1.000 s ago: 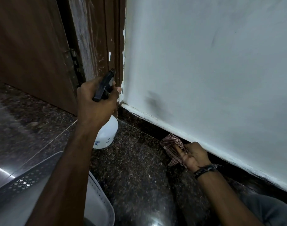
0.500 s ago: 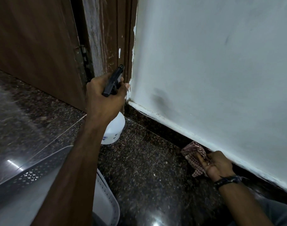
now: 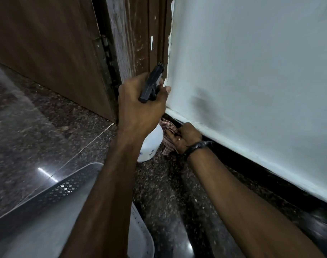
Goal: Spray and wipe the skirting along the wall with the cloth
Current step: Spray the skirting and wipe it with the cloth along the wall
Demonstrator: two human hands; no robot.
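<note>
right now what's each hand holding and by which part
The left hand grips the spray bottle by its black trigger head. The right hand holds the checked cloth bunched under its fingers, pressed to the dark skirting.

left hand (image 3: 140,107) hides most of the spray bottle (image 3: 150,144).

A pale wall (image 3: 252,71) fills the right side, smudged grey low down (paint is ragged at its edge). To its left stands a worn brown door frame (image 3: 138,43) and a dark wooden door (image 3: 47,43). The speckled dark stone floor (image 3: 38,127) shines with glare.
</note>
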